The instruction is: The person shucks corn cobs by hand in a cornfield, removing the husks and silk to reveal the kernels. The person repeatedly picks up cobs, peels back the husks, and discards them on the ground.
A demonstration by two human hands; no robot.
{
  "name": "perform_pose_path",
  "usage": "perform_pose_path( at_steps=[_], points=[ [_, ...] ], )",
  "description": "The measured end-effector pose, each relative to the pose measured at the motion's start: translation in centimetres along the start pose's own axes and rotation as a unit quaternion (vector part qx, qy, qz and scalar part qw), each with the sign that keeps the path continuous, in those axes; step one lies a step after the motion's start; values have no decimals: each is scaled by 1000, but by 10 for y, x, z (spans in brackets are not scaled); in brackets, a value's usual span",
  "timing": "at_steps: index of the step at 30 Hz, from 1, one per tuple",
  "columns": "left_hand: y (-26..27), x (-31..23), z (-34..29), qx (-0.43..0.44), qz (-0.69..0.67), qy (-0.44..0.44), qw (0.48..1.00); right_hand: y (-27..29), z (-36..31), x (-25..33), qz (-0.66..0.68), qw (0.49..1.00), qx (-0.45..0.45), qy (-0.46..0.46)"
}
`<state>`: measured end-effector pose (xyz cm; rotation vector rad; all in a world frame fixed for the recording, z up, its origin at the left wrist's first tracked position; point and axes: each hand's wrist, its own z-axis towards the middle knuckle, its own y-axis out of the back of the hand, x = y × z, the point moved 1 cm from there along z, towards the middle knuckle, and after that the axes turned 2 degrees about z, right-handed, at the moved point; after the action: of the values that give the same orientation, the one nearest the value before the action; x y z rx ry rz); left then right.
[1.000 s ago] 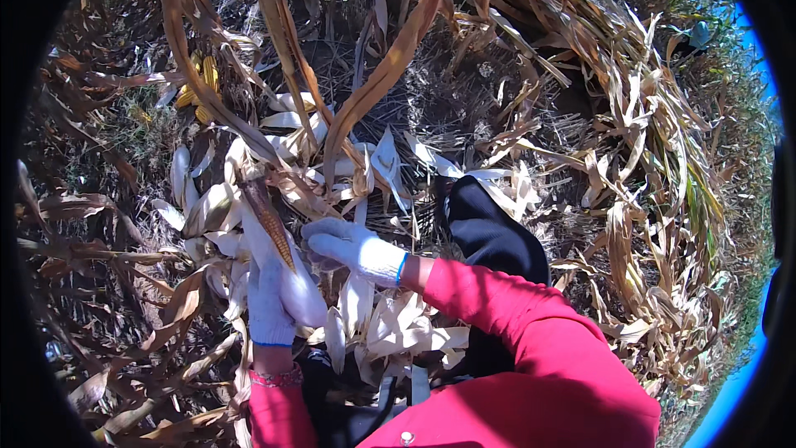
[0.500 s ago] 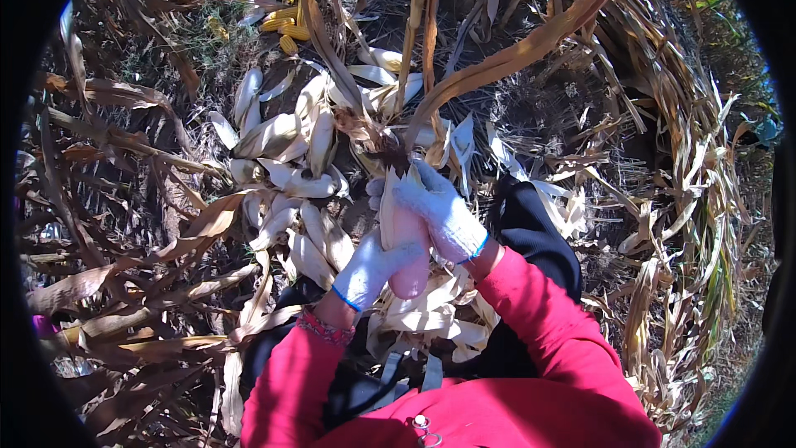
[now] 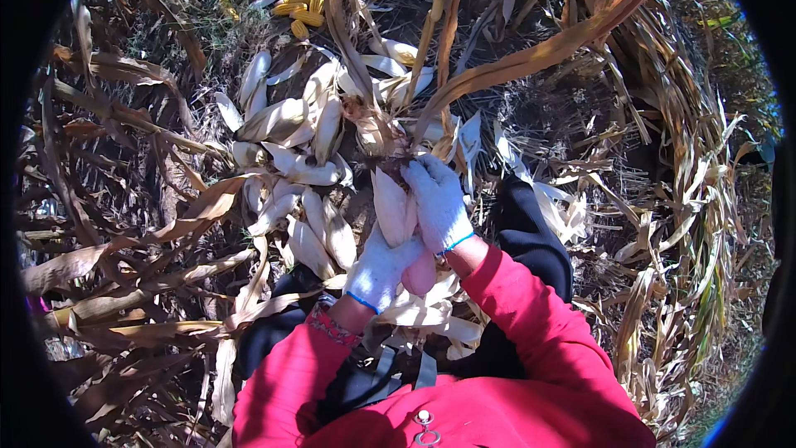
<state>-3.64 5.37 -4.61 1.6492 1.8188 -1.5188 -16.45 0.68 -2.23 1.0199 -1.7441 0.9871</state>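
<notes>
Between my hands is an ear of corn [image 3: 391, 207] in a pale husk, its lower end pinkish and its tip with dark silk pointing away from me. My left hand [image 3: 380, 270], in a white knit glove with a blue cuff, is wrapped round the lower part of the ear. My right hand [image 3: 439, 206], gloved the same way, lies along the ear's right side with its fingers bent in at the husk near the silk. Just beyond the tip stands a tuft of dry husk [image 3: 373, 129]. My right fingertips are partly hidden.
Several ears in husk [image 3: 286, 162] lie in a pile ahead and to the left. Bare yellow cobs [image 3: 305, 10] lie beyond them. A long brown leaf [image 3: 547, 54] arches over from the upper right. Dry stalks [image 3: 680, 199] are heaped at right, and loose husks [image 3: 423, 315] lie between my legs.
My right hand has drawn back slightly from over the ear to its right side, leaving more pale husk in sight. My left hand still grips the lower part. The whole view has shifted slightly.
</notes>
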Motion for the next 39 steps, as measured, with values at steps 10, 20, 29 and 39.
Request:
perform_pose_path(
  at_steps=[10, 20, 29, 39],
  points=[
    [11, -9, 9, -127, -133, 114, 976, -6, -7, 5, 279, 955, -30, -100],
    [84, -92, 23, -247, -68, -124, 959, 8, -55, -8, -245, 881, 359, -189],
    [52, -64, 24, -59, -54, -7, 997, 30, -14, -4, 43, 978, 176, -109],
    [23, -5, 1, 162, 13, 128, 978, 23, 0, -4, 165, 960, 137, -179]
  ],
)
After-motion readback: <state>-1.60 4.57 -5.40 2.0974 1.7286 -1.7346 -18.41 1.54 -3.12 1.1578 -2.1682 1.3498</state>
